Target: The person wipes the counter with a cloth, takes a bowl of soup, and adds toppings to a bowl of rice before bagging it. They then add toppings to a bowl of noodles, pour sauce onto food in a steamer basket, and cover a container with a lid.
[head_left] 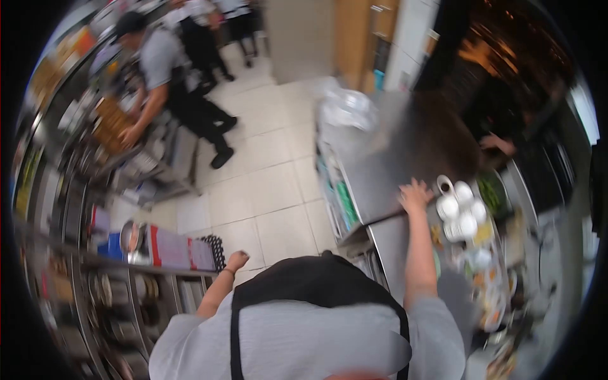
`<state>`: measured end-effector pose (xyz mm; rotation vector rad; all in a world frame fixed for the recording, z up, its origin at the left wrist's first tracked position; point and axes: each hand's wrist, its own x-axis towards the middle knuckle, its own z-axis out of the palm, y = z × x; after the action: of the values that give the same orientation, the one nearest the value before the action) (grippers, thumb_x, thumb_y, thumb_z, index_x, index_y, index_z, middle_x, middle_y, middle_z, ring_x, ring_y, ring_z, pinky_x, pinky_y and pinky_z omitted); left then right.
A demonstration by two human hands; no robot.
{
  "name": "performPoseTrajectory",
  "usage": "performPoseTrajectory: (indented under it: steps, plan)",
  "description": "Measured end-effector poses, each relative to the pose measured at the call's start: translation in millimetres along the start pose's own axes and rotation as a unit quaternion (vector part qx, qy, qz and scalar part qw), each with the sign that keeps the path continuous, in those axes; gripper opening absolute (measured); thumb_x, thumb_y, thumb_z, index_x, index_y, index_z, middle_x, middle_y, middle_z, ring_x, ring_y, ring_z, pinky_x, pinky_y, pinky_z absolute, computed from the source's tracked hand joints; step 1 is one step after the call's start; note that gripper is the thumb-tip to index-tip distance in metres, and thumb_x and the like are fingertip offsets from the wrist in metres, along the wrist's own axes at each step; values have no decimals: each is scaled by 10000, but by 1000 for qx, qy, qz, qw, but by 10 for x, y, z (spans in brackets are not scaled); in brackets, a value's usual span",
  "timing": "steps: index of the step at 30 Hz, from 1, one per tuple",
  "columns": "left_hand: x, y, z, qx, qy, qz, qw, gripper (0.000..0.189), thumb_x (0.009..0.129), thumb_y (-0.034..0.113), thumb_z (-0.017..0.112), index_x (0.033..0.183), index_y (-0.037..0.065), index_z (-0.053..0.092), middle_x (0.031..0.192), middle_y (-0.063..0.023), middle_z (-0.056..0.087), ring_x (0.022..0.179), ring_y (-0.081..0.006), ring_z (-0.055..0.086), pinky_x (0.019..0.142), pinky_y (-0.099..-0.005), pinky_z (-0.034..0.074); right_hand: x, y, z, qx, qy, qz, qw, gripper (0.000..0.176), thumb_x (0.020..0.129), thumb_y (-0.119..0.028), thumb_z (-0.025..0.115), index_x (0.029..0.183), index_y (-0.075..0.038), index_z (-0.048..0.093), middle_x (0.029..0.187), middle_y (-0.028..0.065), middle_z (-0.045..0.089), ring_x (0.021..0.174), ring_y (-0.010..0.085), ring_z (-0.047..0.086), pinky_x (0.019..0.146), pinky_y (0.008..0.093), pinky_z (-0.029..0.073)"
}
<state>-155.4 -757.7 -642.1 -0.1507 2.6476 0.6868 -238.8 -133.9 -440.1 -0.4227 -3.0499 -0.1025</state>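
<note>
Our right hand point(415, 193) stretches far out, fingers open, on the steel counter point(373, 171) beside white cups point(459, 212). Our left hand point(237, 259) hangs curled shut.

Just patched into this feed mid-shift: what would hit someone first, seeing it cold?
The person's right hand, fingers spread, reaches onto the steel counter at centre right, just beside a cluster of white cups. Their left hand hangs curled near the crowded shelves at lower left. A co-worker in a grey shirt and dark apron leans over a station at upper left.
</note>
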Motion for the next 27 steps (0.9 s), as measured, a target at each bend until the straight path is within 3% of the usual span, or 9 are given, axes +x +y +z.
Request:
performPoseTrajectory:
  steps: [1,4,8,10,14,18,20,24,27]
  plan:
    - [48,133,-6,-12,3,11,1000,297,725,302,563,854,46,640,835,-175,627,822,-332,591,753,-392,464,44,69,79,20,28,-12,999,296,667,-333,623,962,-320,643,1223,39,460,1163,309,346,903,553,260]
    - [29,453,-20,-46,-10,15,999,290,735,302,563,869,55,637,851,-165,629,841,-317,590,771,-383,461,158,254,156,25,-29,21,999,341,667,-296,655,1006,-285,618,1318,73,385,1231,358,286,927,609,237]
    - [-150,493,38,-38,-24,-21,999,283,731,295,559,864,58,638,861,-162,628,852,-310,589,773,-382,461,254,443,150,8,-59,61,996,343,695,-237,650,1036,-241,607,1334,98,360,1236,366,293,948,598,235]
    - [-245,350,138,1,-50,-19,999,282,729,287,543,863,57,637,870,-154,629,850,-314,589,776,-389,461,351,481,283,3,-20,92,996,379,701,-156,640,1076,-180,584,1329,127,357,1237,360,293,967,558,247]
    - [-394,-185,409,49,-99,-123,986,298,715,285,530,876,62,644,906,-158,626,872,-312,586,790,-388,460,305,119,111,90,-4,47,995,509,660,-77,677,1145,-122,527,1313,166,363,1221,356,320,986,472,272]
    - [-635,-297,396,41,-89,-159,982,287,706,274,546,875,67,649,921,-158,625,880,-304,587,793,-382,462,138,-256,280,220,61,-70,971,487,642,-80,691,1108,-92,550,1223,184,455,1140,347,410,953,433,306]
    - [-691,-255,384,13,-67,-194,979,278,695,265,569,882,74,649,916,-154,627,879,-299,588,797,-377,463,-3,-432,287,270,49,-87,958,459,641,-64,682,1084,-81,565,1212,186,461,1126,344,421,951,426,307]
    - [-549,-108,336,29,-82,-121,989,284,685,268,601,885,71,644,900,-150,630,872,-299,589,790,-376,464,-367,-615,219,277,79,-127,949,357,680,-107,643,1032,-76,587,1149,180,504,1095,322,448,943,415,319]
    - [-329,-75,389,-44,-66,-64,995,305,684,281,636,874,43,635,859,-151,634,836,-294,599,753,-362,473,-662,-572,-7,282,95,-127,946,336,697,-127,639,1026,-72,590,1120,160,537,1051,328,481,914,399,366]
